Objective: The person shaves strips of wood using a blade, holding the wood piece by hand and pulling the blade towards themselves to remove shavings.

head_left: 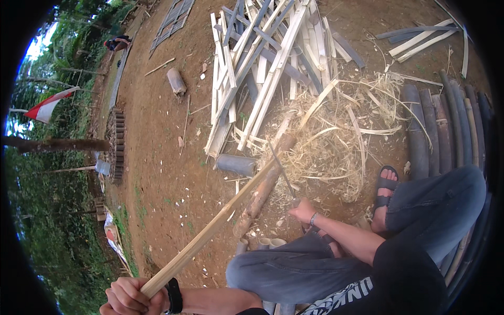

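My left hand, at the lower left with a dark band on its wrist, is closed around the near end of a long pale bamboo strip. The strip slants up and away to a round log lying on the ground, and its far part rests over that log. My right hand grips a long-bladed knife by the handle, most of which is hidden by the fingers. The blade crosses the strip above the log. Whether its edge bites into the bamboo, I cannot tell.
Curly shavings cover the ground beyond the log. A heap of split bamboo lies farther off. Bamboo poles line the right side. A short bamboo piece lies left of the log. Another person bends down far left.
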`<state>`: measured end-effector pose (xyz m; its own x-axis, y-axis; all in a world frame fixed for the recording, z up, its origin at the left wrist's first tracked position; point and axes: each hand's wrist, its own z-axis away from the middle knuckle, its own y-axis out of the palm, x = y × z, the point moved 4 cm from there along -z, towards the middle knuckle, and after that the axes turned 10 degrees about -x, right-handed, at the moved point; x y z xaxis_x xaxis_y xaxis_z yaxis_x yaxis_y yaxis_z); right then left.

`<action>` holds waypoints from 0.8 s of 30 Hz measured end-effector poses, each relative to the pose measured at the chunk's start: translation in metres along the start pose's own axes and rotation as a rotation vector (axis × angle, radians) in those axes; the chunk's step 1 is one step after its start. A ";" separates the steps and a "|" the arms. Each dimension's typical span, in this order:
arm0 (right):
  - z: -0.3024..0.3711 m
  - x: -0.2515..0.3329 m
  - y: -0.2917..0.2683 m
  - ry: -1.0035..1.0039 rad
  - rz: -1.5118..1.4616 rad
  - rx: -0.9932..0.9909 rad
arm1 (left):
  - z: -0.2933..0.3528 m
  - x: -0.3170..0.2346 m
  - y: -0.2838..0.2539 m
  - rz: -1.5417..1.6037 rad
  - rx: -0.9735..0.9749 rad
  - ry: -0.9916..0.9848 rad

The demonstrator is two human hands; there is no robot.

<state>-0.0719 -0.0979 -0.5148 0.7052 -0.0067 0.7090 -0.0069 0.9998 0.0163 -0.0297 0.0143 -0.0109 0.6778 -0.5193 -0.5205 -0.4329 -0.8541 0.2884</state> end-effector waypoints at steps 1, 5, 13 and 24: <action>0.001 -0.001 0.002 -0.011 -0.063 0.046 | 0.000 -0.001 0.002 0.003 0.008 -0.006; 0.069 0.051 0.001 -0.207 -0.129 0.167 | 0.006 0.006 -0.006 -0.016 -0.024 0.001; 0.006 0.007 -0.031 -0.059 0.119 -0.116 | 0.005 -0.008 -0.007 -0.026 0.029 -0.051; 0.135 0.168 -0.121 -1.021 0.648 -0.530 | 0.005 -0.001 -0.043 -0.344 -0.239 -0.185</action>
<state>-0.0482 -0.2225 -0.3031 -0.1702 0.6964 0.6972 0.3028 0.7102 -0.6355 -0.0143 0.0512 -0.0267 0.6311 -0.2090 -0.7470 -0.0370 -0.9700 0.2401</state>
